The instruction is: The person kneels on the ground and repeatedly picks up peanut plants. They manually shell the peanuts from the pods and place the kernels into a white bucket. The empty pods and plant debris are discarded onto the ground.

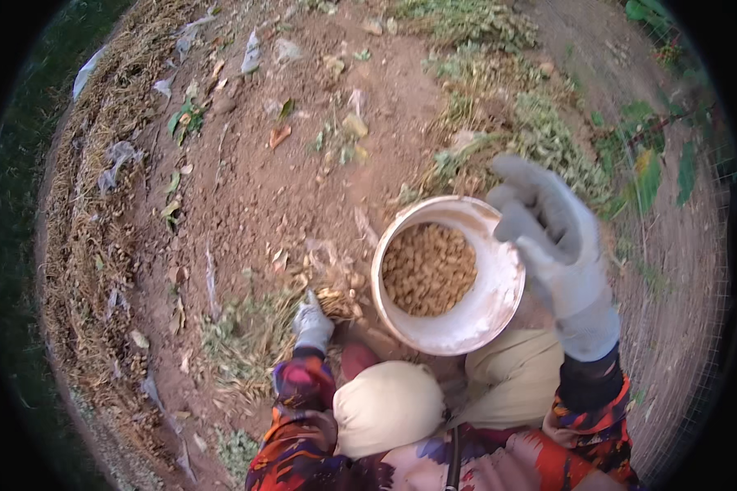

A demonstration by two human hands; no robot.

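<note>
A round white bucket [497, 294], soiled with earth, stands before my knees. Small tan pods that look like peanuts [428, 270] lie in its bottom. My right hand [546, 227], in a grey-white coated glove, is raised over the bucket's right rim with its fingers curled; whether anything is between them cannot be told. Low on the other side, my gloved left hand [312, 322] reaches to the base of a bunch of pulled plants [252, 334] on the soil. Its fingers are partly hidden, and the grip is unclear. Dry stems and roots [338, 302] lie between that hand and the bucket.
Green and drying plants [546, 132] are heaped beyond the bucket at the right. A long row of dried plants [86, 245] runs down the left. Scraps of plastic film [120, 161] and leaves lie on the reddish soil [252, 184]. Wire mesh [706, 344] borders the right side.
</note>
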